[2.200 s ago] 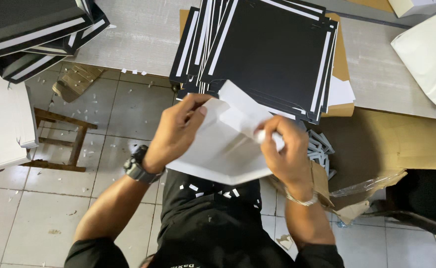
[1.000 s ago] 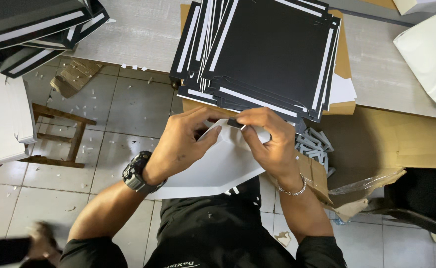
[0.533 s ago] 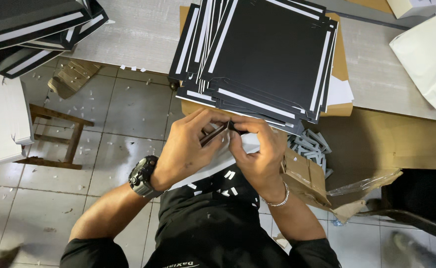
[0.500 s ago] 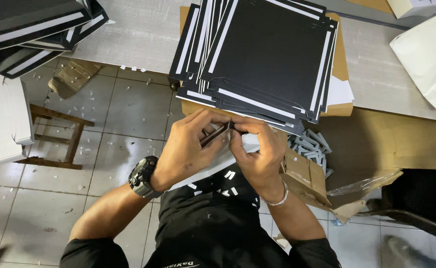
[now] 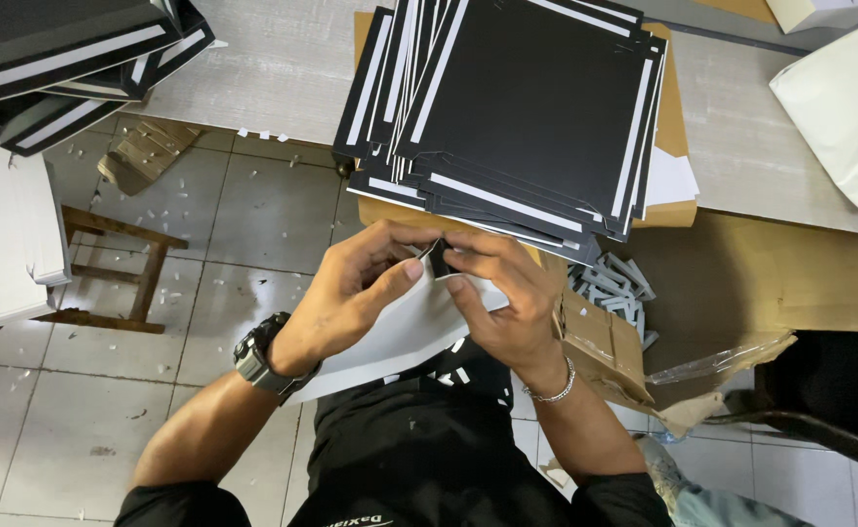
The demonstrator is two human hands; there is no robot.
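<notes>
Presently, sheet: a white card sheet point(image 5: 405, 327) with a black face is held above the lap, just below the edge of the surface point(image 5: 283, 68); its white side is turned upward and its top corner is gripped by both hands.
Left hand: the left hand point(image 5: 356, 293) is laid over the upper part of the sheet, its fingers point(image 5: 390, 278) narrowed and pinched on the small black fold at the sheet's top edge; a dark wristwatch point(image 5: 263, 356) is worn on this wrist.
Right hand: the right hand point(image 5: 507, 293) is set against the same corner from the other side, fingers point(image 5: 473, 254) closed on the fold, touching those of the left hand; a thin metal bracelet point(image 5: 551, 385) is seen on the wrist.
Stack ahead: a stack of flat black cards with white borders point(image 5: 517, 107) is piled on a brown cardboard base point(image 5: 668, 117) at the edge of the surface, just beyond the hands.
Second stack: more black and white cards point(image 5: 68, 59) are heaped at the upper left corner.
Right side: a white paper bag point(image 5: 844, 107) is lying on the surface, well apart from the hands.
Below the surface: an open cardboard box point(image 5: 741, 283) with small white-edged offcuts point(image 5: 610, 288) is placed beside the right forearm.
Floor: grey tiles point(image 5: 58, 429) are strewn with paper scraps, and a low wooden stool point(image 5: 117, 273) is stood to the left.
Clothing: a black shirt point(image 5: 429, 459) is worn by the person.
</notes>
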